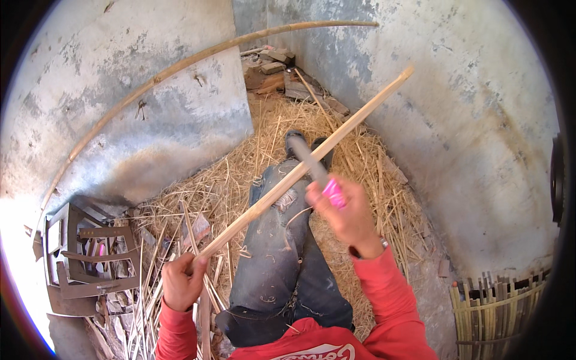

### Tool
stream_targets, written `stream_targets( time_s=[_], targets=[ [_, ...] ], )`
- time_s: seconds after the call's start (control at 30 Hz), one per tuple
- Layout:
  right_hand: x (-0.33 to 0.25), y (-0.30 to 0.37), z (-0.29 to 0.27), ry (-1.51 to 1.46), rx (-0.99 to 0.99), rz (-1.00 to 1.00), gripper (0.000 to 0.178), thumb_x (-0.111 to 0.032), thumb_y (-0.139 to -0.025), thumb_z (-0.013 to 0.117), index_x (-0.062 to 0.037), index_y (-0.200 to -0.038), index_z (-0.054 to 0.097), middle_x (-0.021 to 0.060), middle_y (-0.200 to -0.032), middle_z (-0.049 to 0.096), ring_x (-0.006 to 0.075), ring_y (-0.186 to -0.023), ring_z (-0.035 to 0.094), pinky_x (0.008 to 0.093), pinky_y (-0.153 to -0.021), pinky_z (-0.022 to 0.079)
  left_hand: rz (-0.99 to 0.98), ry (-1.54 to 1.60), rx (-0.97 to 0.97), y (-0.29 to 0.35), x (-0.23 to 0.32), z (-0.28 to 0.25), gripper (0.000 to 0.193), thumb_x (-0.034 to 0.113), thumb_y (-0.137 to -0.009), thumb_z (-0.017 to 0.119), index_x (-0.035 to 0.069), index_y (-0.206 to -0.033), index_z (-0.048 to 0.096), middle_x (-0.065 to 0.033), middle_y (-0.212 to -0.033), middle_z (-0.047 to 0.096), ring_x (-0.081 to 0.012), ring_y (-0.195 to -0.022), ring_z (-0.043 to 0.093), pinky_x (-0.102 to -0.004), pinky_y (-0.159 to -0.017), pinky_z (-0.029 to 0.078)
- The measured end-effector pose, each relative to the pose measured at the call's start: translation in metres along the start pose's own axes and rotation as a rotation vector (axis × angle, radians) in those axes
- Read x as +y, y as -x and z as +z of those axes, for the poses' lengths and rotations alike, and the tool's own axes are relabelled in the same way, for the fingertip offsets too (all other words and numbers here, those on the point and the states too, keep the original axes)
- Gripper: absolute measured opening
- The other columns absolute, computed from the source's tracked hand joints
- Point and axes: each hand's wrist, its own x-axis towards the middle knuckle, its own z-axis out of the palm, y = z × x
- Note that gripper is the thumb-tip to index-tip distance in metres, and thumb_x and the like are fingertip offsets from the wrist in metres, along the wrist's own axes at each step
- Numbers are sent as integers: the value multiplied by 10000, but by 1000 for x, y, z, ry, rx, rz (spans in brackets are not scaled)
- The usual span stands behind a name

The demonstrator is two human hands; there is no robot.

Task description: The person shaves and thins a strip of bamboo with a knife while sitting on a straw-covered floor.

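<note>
A long pale bamboo strip (264, 203) slants over my legs from lower left to upper right. My left hand (182, 282) is closed around its lower end. In my closed right hand (347, 217) is a knife (317, 170) with a bright pink handle. Motion blurs its blade, which crosses the strip near the middle; whether the two touch I cannot tell. A thin curled shaving (290, 224) hangs by my knee, below the strip.
My outstretched legs (267, 258) lie on a floor thick with shavings (222, 171). A dark broken frame (96, 255) stands at left, beside split strips (147, 300). A long curved pole (162, 76) arcs along the wall. Bricks (273, 67) lie far back; a slatted bamboo piece (498, 312) stands at right.
</note>
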Motion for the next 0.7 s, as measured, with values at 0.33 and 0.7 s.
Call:
stream_targets(
  time_s=[0.33,0.7],
  targets=[
    [93,-78,-125,428,458,-37,486,-400,-1079,561,-6,-815,665,55,-607,546,150,-573,508,353,-562,394,51,-107,138,15,-54,-22,474,281,-957,770,11,-637,548,-121,-503,369,-255,-425,332,-387,-454,285],
    [84,-68,-65,575,450,-117,428,-307,-1085,568,24,-827,647,228,-615,580,420,-552,602,491,-540,442,212,-257,271,5,-64,-27,433,247,-814,857,49,-622,522,-158,-520,410,-367,-444,444,-419,-474,321]
  ],
)
